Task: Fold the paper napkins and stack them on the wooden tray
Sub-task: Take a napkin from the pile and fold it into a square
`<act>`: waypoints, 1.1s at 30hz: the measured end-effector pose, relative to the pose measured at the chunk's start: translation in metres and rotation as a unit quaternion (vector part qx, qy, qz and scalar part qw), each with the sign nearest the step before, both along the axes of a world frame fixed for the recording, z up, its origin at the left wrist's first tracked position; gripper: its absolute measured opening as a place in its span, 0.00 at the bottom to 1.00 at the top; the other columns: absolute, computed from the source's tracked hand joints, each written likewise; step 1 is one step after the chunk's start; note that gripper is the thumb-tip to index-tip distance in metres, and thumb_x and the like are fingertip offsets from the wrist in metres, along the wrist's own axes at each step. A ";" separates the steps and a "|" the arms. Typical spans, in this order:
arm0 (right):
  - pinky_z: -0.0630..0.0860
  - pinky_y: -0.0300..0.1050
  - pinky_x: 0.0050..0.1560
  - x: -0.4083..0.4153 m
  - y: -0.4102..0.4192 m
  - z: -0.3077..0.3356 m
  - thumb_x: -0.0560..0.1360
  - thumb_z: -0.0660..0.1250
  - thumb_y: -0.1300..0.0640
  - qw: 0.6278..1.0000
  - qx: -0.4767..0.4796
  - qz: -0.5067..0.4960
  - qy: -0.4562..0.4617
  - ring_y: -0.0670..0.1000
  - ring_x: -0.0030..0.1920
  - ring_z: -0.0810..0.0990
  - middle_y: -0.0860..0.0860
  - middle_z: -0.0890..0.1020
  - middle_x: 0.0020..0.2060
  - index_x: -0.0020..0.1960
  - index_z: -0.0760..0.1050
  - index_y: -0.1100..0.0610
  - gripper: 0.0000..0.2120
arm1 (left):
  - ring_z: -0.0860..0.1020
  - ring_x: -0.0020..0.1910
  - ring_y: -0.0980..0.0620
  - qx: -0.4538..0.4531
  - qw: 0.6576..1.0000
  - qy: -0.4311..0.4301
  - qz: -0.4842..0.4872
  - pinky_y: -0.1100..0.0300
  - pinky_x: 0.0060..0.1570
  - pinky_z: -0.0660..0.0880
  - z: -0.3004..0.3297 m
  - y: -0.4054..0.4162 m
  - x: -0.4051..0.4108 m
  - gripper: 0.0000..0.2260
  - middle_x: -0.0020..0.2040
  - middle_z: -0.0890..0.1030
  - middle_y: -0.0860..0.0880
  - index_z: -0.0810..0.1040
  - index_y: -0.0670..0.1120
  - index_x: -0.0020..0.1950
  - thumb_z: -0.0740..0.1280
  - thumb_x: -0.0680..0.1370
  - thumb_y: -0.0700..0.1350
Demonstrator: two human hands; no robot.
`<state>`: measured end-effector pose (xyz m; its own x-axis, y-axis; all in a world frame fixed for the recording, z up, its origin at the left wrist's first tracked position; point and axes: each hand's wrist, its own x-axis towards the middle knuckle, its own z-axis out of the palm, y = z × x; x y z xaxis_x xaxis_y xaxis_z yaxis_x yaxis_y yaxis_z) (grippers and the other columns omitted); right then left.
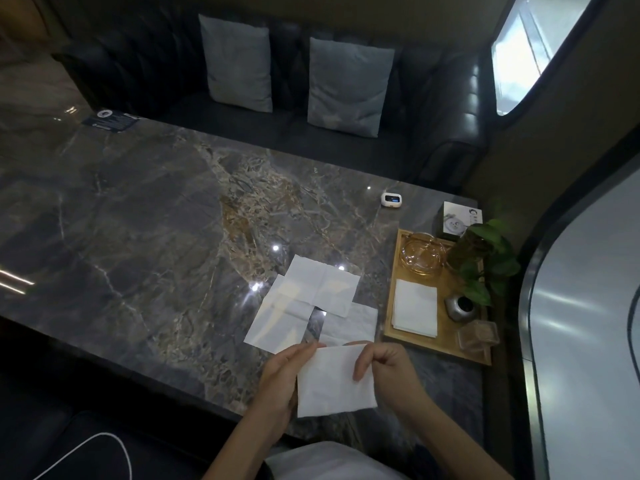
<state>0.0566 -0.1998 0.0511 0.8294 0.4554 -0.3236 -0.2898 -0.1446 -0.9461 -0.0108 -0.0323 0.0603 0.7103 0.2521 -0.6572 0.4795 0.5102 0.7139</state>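
A white paper napkin (334, 382) hangs above the near table edge, pinched at its upper corners by both hands. My left hand (282, 375) grips the upper left corner and my right hand (384, 367) grips the upper right corner. Three unfolded napkins lie flat on the marble table just beyond: one to the left (277, 318), one on top behind it (325, 285), one to the right (349, 325). A wooden tray (446, 336) stands at the right, with a stack of folded napkins (415, 308) on its left part.
The tray also carries an amber glass dish (422, 254), a small grey pot (460, 306), a clear glass box (478, 336) and a leafy plant (485, 258). A small white device (390, 198) and a white box (459, 220) sit behind. A dark sofa with two cushions lies beyond the table.
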 end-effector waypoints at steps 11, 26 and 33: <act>0.80 0.37 0.41 0.005 0.009 0.022 0.82 0.59 0.54 0.988 -0.059 -0.102 0.104 0.48 0.49 0.80 0.47 0.81 0.48 0.52 0.81 0.49 0.11 | 0.82 0.44 0.44 0.092 0.995 -0.041 -0.021 0.52 0.41 0.78 -0.010 -0.003 0.001 0.04 0.44 0.86 0.41 0.85 0.43 0.43 0.75 0.73 0.44; 0.84 0.44 0.41 0.015 -0.023 0.011 0.76 0.69 0.54 0.979 -0.123 -0.159 0.044 0.50 0.44 0.86 0.50 0.87 0.42 0.44 0.83 0.56 0.07 | 0.86 0.42 0.47 0.111 0.983 -0.030 -0.140 0.57 0.37 0.81 -0.023 -0.022 0.018 0.07 0.46 0.88 0.47 0.83 0.42 0.53 0.72 0.76 0.39; 0.82 0.43 0.43 0.026 -0.053 0.010 0.79 0.65 0.58 0.970 -0.164 -0.176 0.015 0.48 0.43 0.85 0.46 0.87 0.40 0.43 0.83 0.49 0.11 | 0.86 0.44 0.50 0.164 0.978 -0.021 -0.127 0.55 0.46 0.84 -0.031 -0.032 0.052 0.04 0.46 0.88 0.50 0.85 0.45 0.50 0.71 0.77 0.41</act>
<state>0.0827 -0.2528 0.0611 0.9029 0.0133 -0.4295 -0.4025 -0.3242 -0.8561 0.0408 -0.0645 0.0290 0.8018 0.2561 -0.5399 0.5280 0.1192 0.8408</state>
